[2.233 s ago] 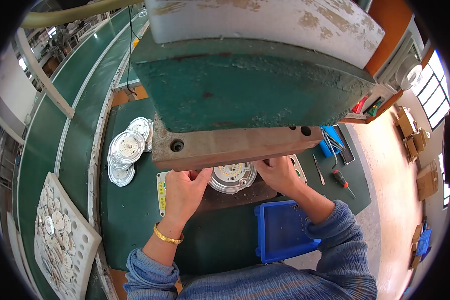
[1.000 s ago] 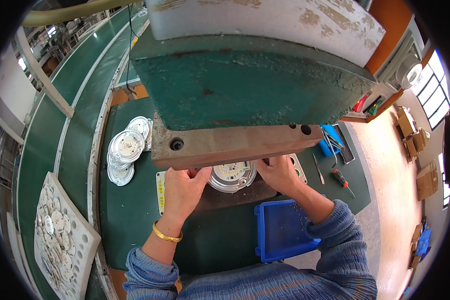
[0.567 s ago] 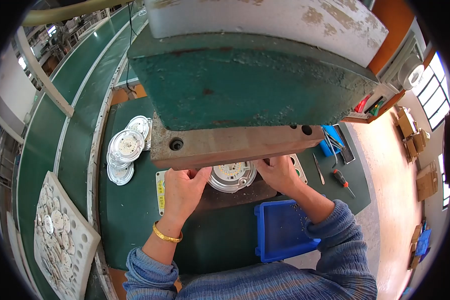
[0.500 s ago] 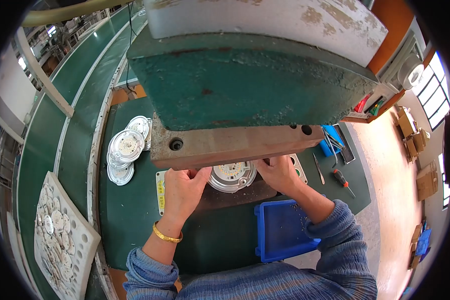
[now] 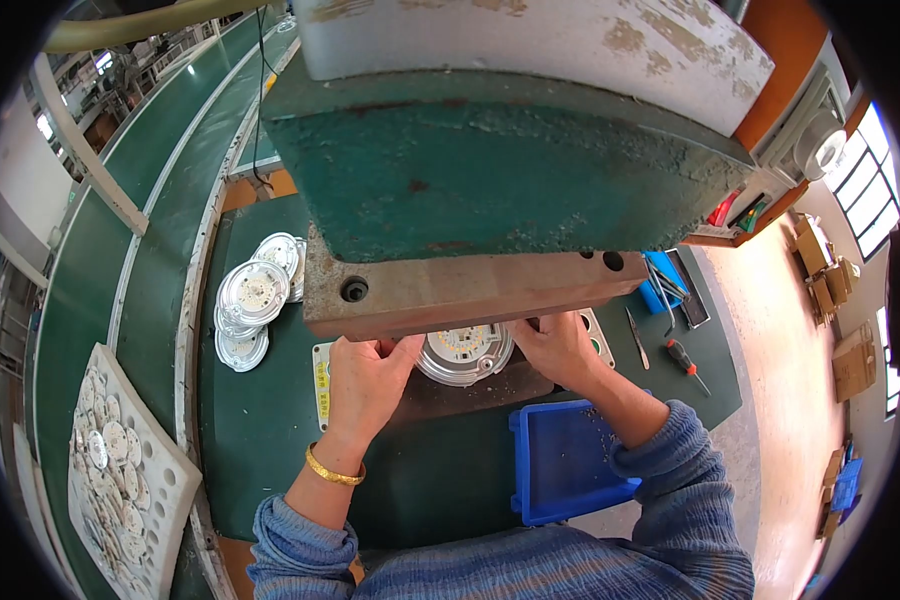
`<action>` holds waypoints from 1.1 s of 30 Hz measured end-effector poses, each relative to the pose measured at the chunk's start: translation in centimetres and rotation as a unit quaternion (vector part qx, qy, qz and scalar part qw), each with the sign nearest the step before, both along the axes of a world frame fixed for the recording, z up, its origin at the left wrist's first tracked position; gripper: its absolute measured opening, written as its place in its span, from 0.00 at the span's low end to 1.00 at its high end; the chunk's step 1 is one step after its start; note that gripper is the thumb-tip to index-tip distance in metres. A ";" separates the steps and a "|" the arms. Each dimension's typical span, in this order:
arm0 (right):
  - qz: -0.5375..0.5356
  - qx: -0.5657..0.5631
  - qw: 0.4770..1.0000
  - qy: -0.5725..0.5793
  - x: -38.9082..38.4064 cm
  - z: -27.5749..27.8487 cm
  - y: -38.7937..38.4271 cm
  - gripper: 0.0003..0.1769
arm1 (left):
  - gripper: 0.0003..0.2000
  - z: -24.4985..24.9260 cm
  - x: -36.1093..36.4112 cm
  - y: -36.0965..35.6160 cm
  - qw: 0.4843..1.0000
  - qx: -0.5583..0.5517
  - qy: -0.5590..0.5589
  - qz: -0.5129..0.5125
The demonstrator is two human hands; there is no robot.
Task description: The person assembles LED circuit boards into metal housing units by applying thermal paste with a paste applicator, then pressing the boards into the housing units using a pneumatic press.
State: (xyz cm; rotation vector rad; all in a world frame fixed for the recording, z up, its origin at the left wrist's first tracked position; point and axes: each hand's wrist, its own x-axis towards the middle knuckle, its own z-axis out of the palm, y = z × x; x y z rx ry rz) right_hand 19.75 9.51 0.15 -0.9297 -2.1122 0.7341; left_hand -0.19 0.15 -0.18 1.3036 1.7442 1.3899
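Nothing visibly moved; your left hand [image 5: 367, 390] and right hand [image 5: 562, 352] flank the metal disc [image 5: 460, 369].
Disc partly under the heavy block [image 5: 470, 292]; probably flanked to steady it; fingertips hidden, can't tell if either hand grips.

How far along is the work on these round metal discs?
In progress: one disc sits beneath the heavy block, with the left hand and right hand beside it. Perhaps done: the top piled disc already carries a white centre. Possibly left: loose round pieces in the pale tray. I can't tell how many remain.
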 end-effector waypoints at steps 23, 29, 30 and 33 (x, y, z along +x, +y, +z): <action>-0.003 -0.023 1.000 0.007 0.0 0.0 -0.1 0.08 | 0.07 0.1 -0.4 0.0 0.999 -0.024 -0.013 -0.037; -0.004 -0.019 1.000 0.000 0.0 0.1 -0.1 0.08 | 0.10 -0.1 -0.1 0.1 1.000 0.018 0.002 -0.009; -0.003 -0.019 1.000 0.001 0.0 0.1 0.0 0.07 | 0.10 -0.1 -0.1 0.1 1.000 0.019 -0.001 -0.009; 0.002 -0.015 1.000 0.000 0.1 -0.1 0.0 0.07 | 0.10 -0.2 0.0 0.1 1.000 0.017 -0.005 -0.009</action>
